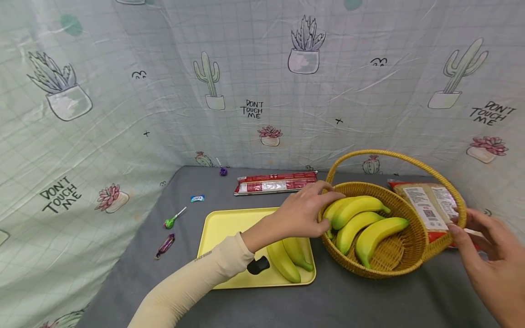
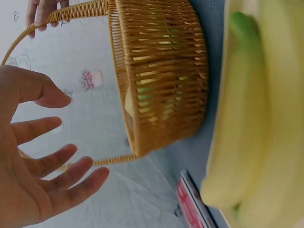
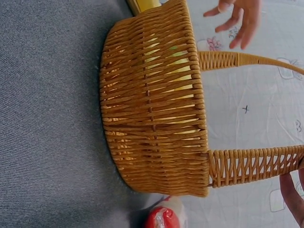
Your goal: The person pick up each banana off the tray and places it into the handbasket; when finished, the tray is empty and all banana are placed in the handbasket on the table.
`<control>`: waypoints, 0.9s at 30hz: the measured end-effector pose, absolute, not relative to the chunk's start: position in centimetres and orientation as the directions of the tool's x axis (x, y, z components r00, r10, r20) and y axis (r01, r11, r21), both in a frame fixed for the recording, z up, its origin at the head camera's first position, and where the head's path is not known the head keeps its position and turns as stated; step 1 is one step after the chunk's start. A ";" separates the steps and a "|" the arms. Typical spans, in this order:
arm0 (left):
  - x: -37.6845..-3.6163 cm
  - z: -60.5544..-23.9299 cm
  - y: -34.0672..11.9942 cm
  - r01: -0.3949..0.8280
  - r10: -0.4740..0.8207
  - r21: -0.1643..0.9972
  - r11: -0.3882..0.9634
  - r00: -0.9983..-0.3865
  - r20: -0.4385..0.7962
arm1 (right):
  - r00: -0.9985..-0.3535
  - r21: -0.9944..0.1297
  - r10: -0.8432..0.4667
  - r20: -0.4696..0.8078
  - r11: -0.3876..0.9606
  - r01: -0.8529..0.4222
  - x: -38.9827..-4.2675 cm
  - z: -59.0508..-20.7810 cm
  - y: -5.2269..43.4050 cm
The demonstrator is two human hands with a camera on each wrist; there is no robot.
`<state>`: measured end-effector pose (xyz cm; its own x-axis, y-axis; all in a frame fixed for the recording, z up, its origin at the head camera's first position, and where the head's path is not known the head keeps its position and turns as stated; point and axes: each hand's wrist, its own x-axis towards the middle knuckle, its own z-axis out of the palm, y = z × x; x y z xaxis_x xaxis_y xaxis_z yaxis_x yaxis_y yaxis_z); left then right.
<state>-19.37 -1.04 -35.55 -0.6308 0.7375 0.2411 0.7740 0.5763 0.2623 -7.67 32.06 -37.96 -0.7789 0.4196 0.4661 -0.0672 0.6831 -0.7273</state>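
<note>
A round wicker basket [image 1: 406, 210] stands on the grey cloth at the right, with several yellow-green bananas [image 1: 381, 237] in it. My right hand [image 1: 492, 255] holds the right side of the basket's arched handle [image 1: 461, 212] between thumb and fingers. At the opposite side, my left hand [image 1: 305, 210] hovers by the left rim. The left wrist view shows its fingers [image 2: 52, 164] spread, gripping nothing. Below the left forearm lies a yellow tray [image 1: 225, 223] bearing two more bananas [image 1: 283, 260], partly hidden by the sleeve.
Behind the tray lies a long red-and-white packet [image 1: 275, 183]. A clear bag with red edges [image 1: 422, 207] lies behind the basket. Left of the tray are a green lollipop [image 1: 169, 223], a purple-wrapped candy [image 1: 165, 246] and a small blue packet [image 1: 197, 198]; a purple lollipop [image 1: 223, 171] lies farther back.
</note>
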 end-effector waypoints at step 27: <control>-17.5 -39.2 -9.2 0.505 0.470 0.363 0.784 -0.863 0.186 | -0.780 -0.721 0.395 0.485 0.685 -0.102 -7.8 -37.8 32.1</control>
